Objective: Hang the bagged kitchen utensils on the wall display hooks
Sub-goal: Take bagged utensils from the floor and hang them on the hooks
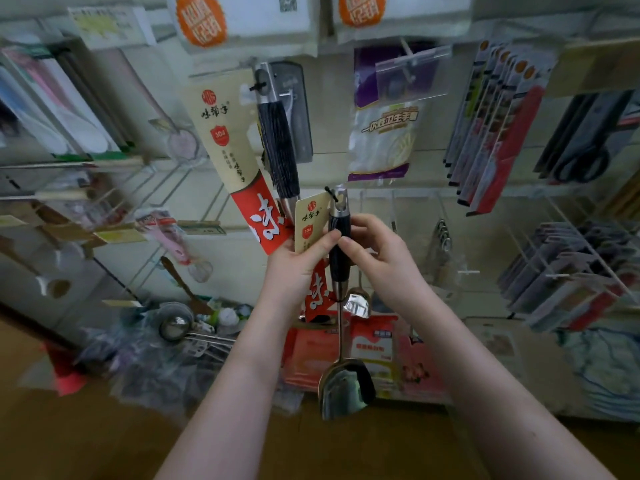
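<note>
Above held spatula [338,268] hang utensil [278,150] & glove pkt [381,140].

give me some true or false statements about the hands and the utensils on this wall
1. The left hand and the right hand both hold the spatula at its black handle. True.
2. The spatula's metal head points up. False: the head hangs down and the end with the hanging hole is on top.
3. A similar black-handled hung utensil is on the wall above the hands. True.
4. The held spatula has no card tag. False: a beige and red card is tied to its top.
5. The purple-and-white packet hangs to the left of the hung utensil. False: it hangs to its right.
</note>
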